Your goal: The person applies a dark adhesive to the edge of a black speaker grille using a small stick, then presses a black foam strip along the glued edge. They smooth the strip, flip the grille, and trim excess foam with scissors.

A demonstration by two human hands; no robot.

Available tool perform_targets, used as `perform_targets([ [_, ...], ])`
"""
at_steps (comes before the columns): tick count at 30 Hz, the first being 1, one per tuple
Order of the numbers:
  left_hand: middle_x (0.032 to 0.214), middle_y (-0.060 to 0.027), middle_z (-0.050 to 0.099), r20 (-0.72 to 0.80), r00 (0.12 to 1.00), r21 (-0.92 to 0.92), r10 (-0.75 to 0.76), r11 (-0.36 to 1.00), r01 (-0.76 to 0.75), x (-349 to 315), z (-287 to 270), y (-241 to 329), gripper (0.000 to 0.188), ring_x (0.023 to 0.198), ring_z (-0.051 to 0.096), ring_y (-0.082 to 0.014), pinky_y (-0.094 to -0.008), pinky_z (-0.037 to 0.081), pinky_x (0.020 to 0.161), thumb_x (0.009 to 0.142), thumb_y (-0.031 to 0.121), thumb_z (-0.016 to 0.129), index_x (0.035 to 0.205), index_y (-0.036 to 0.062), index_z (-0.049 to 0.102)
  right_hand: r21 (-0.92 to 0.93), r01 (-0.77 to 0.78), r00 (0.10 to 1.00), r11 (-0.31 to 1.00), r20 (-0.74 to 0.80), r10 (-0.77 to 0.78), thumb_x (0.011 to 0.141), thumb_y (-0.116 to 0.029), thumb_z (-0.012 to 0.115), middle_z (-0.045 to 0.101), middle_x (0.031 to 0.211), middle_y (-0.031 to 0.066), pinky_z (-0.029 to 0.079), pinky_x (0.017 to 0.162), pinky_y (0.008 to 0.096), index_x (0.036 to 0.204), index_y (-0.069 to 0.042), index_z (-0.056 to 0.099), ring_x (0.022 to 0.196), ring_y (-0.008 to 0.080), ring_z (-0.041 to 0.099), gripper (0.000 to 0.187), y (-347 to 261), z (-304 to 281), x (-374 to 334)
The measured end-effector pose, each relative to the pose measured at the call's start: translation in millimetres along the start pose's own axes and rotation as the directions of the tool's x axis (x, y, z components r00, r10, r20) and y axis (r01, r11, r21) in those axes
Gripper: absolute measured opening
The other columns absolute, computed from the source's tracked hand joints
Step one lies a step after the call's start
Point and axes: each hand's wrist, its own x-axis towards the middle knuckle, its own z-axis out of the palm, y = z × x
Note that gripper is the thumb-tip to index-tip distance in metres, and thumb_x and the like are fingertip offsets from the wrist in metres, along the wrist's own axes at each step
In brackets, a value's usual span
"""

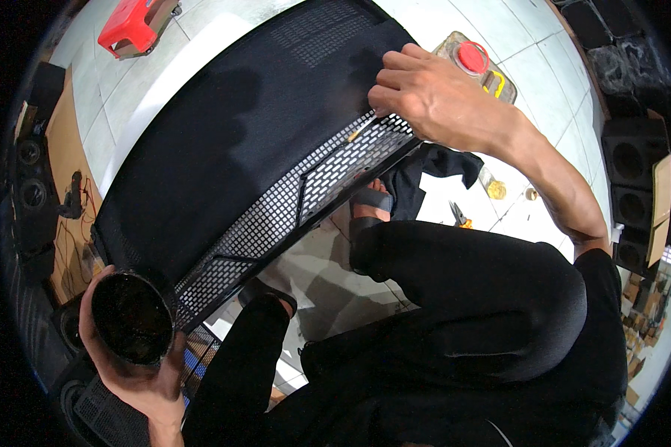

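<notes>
Grille panel: long, black and curved; lies from near left to far right, beyond the knees; bare mesh shows along its near side.
Black cloth: spread over the rest of the panel.
Left hand: wrapped around a dark cup by the panel's near left end.
Right hand: fingers curled, apparently pinching a thin stick over the mesh, toward the far right.
Spill risk: a tilt of the left wrist could tip whatever the cup holds onto the cloth.
Drip risk: the stick, if wet, could mark the cloth or drip through the holes.
Shift risk: a bump from a knee could move the panel and ruck the cloth.
Contents, dark cup: mouth toward the viewer; interior dark with faint glints, substance not identifiable.
Jug: red cap, yellow handle; on the floor beyond the right hand; contents not visible.
Yellow round item: on the floor, right; container or not, cannot tell.
</notes>
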Motion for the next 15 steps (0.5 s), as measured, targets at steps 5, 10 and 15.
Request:
perform_targets([
  [5,0.143,-0.0204,0.044,-0.003,1.0,-0.075,0.019,0.997,-0.019,0.4,2.0,-1.7,0.094,0.133,0.046,-0.0343,-0.0493,0.041,0.113,0.063,0.01,0.079,0.146,0.0004,0.035,0.052,0.025,1.0,0.998,0.015,-0.025,0.084,-0.014,0.061,0.068,0.089,0.0066,0.044,0.092,0.0336,0.097,-0.002,0.071,0.098,0.0208,0.06,0.02,-10.3,-1.1,12.2],
  [10,0.143,-0.0204,0.043,-0.003,1.0,-0.074,0.006,0.997,-0.006,-1.1,1.0,-0.9,0.093,0.133,0.046,-0.0341,-0.0482,0.043,0.112,0.064,0.009,0.079,0.146,0.0004,0.035,0.044,0.021,1.0,0.999,0.001,-0.021,0.084,-0.013,0.061,0.068,0.088,0.0068,0.044,0.091,0.0335,0.096,-0.002,0.07,0.096,0.0208,0.06,0.019,-8.7,1.1,10.2],
  [15,0.143,-0.0209,0.043,0.025,0.998,-0.057,0.061,0.997,-0.06,0.9,-1.1,-2.4,0.093,0.133,0.046,-0.034,-0.0479,0.043,0.111,0.065,0.009,0.079,0.146,0.0003,0.034,0.001,-0.012,0.998,1.0,-0.065,0.013,0.085,-0.01,0.059,0.067,0.087,0.0082,0.045,0.091,0.0344,0.092,-0.003,0.068,0.093,0.0214,0.059,0.014,7.6,4.0,-8.3],
])
